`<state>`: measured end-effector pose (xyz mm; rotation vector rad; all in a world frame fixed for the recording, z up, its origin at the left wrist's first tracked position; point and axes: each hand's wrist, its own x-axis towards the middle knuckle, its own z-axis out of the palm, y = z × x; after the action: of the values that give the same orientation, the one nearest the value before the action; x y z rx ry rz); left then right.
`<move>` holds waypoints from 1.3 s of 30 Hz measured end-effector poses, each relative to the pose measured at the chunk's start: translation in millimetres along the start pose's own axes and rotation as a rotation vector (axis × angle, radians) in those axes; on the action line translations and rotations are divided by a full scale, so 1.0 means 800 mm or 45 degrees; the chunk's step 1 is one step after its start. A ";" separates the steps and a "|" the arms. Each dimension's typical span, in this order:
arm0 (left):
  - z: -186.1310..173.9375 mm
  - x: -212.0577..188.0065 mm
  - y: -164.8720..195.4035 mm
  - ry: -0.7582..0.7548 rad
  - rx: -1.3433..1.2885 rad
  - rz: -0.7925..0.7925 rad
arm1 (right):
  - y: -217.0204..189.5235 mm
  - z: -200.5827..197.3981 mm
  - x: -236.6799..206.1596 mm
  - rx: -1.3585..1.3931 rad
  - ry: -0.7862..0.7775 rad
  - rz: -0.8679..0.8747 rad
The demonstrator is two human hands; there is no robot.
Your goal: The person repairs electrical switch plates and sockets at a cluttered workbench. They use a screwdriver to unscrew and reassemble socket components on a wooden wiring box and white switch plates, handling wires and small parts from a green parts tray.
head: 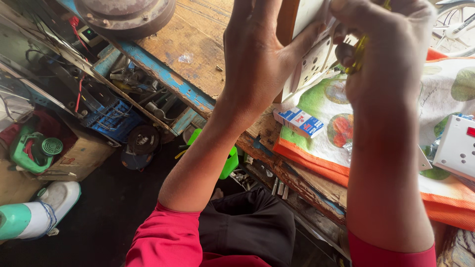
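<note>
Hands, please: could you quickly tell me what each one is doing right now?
Left hand: fingers spread flat against the white socket plate, steadying it.
Right hand: closed around a yellow-handled tool at the plate.

Your 2 forearms rise side by side from red sleeves pushed up near the elbows, both reaching up and away from you. Your left hand (260, 54) shows its back, fingers extended upward and thumb angled right. Your right hand (383, 47) curls its fingers inward, knuckles toward you.
</note>
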<state>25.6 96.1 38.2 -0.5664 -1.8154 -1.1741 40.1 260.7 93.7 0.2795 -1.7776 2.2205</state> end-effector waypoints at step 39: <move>-0.108 -0.036 -0.109 -0.873 0.474 -0.146 | 0.078 -0.011 0.011 -0.388 0.221 -0.780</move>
<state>11.6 -17.8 -14.2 -0.7023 -2.6032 -0.7136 11.3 257.6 37.2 0.4717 -1.6252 1.4866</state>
